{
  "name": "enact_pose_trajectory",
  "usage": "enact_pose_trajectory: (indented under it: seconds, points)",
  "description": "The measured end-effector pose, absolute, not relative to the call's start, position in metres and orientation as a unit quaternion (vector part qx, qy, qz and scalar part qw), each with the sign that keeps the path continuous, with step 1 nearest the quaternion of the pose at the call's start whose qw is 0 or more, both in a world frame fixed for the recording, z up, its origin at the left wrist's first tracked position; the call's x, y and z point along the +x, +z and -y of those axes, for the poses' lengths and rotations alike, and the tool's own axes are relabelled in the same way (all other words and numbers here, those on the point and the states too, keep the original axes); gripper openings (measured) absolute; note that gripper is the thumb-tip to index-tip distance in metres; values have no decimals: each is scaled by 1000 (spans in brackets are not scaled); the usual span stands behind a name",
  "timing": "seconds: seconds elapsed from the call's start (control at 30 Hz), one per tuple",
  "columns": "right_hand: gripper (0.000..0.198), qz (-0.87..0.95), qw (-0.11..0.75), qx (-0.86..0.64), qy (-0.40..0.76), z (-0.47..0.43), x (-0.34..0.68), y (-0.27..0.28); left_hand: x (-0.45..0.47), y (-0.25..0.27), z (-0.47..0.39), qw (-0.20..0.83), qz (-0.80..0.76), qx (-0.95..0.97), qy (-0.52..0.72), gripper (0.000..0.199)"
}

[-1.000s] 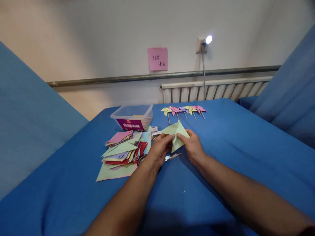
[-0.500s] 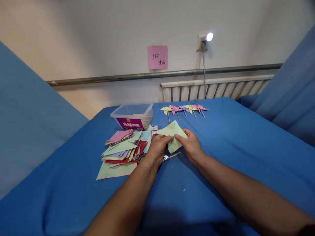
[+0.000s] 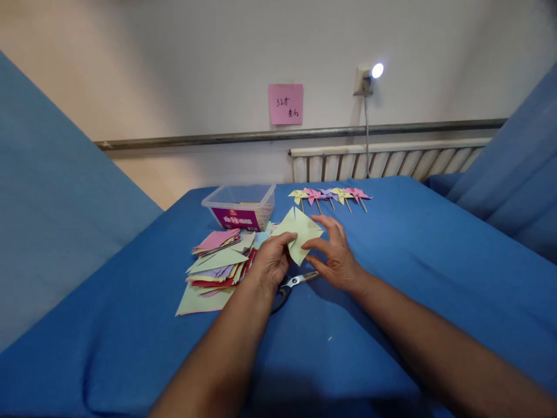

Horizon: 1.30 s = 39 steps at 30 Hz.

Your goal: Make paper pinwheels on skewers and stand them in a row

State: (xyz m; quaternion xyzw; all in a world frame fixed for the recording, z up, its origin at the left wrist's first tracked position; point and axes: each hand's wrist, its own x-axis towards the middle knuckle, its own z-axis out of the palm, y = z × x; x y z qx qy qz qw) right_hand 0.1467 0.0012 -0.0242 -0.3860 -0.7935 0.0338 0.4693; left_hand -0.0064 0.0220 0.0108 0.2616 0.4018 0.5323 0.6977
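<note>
Left grip [image 3: 274, 258] pinching slit-edged paper [image 3: 303, 225], scissors [image 3: 295, 281] beside

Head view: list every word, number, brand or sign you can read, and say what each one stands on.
"32", handwritten on the pink note on the wall; the character after it looks like "才".
Second handwritten line on the same note: too blurred to read surely.
Large white characters on the purple label of the clear box: too blurred to quote.
Small red logo on that label: too small to read.
</note>
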Motion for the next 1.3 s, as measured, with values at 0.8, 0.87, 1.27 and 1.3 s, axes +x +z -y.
enact_pose_trajectory:
  seconds: [0.8, 0.87, 1.27, 1.3]
  points:
    - [11, 634, 584, -489, 132, -11, 141, -35, 4, -3, -20, 681, -432, 311, 502, 23]
    - [11, 632, 579, -498, 129, -12, 141, -36, 4, -3, -20, 681, -437, 304, 503, 24]
    - [10, 680, 525, -508, 60, -10, 143, -33, 7, 0, -17, 678, -445, 292, 507, 27]
    - [9, 683, 522, -508, 60, -10, 143, -33, 7, -1, -17, 678, -445, 292, 507, 27]
